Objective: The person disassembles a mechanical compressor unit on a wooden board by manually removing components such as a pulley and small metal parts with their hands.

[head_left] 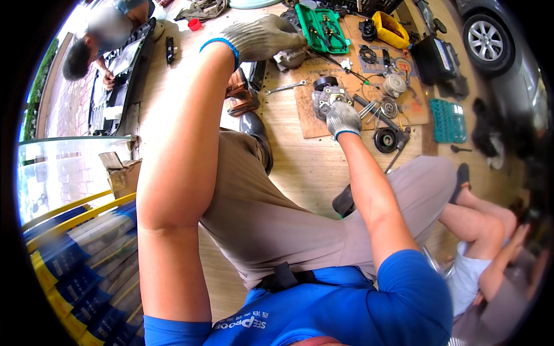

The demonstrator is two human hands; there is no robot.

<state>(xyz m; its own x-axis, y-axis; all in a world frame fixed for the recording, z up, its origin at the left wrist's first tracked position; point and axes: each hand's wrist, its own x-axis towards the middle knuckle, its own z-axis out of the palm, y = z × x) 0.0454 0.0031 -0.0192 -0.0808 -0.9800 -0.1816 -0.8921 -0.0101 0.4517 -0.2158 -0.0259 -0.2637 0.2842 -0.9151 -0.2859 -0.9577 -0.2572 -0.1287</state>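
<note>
Both my hands wear grey knitted work gloves. My left hand (262,39) is at the top of the view with its fingers curled. A grey metal part (292,58) lies just under its fingertips; whatever the fingers hold, if anything, is hidden. My right hand (344,118) is closed on the near side of a cast metal car part (329,99) with a black round end, which sits on a cardboard sheet (311,124). A combination wrench (285,87) lies to the left of that part. To its right are several thin metal rods, coil rings and a black pulley (385,140).
Beyond lie a green tool case (323,30), a yellow bin (390,32), a black battery-like box (433,60) and a teal case (448,121). A car wheel (489,44) stands far right. Another person (115,29) works far left; someone sits at the lower right (479,248).
</note>
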